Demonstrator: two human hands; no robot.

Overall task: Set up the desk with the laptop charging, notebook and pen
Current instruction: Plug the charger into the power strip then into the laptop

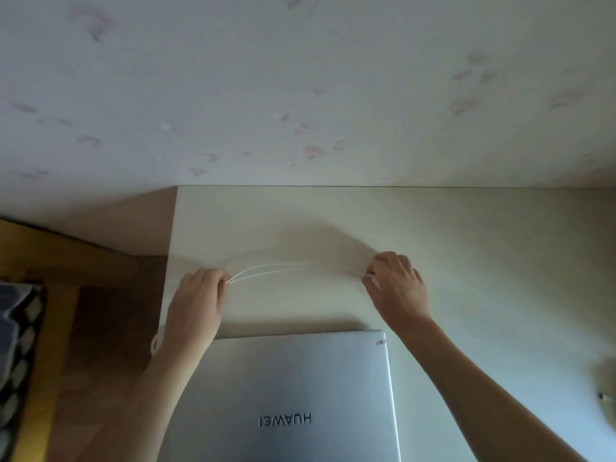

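A closed silver laptop (pixel 293 395) lies on the pale desk (pixel 483 261) at the near edge, its lid logo facing me upside down. Beyond it, a white charging cable (pixel 286 270) stretches in several strands between my two hands, just above the desktop. My left hand (pixel 196 301) is closed on the cable's left end. My right hand (pixel 396 288) pinches the right end, where a white plug tip shows. Neither a notebook nor a pen is visible.
The desk's back edge meets a wall with pink-flowered wallpaper (pixel 300 95). A small white loop (pixel 156 343) hangs at the desk's left edge. Left of the desk are wooden floor (pixel 110 328) and a black-and-white patterned cushion (pixel 20 328). A small dark object (pixel 603 396) lies at far right.
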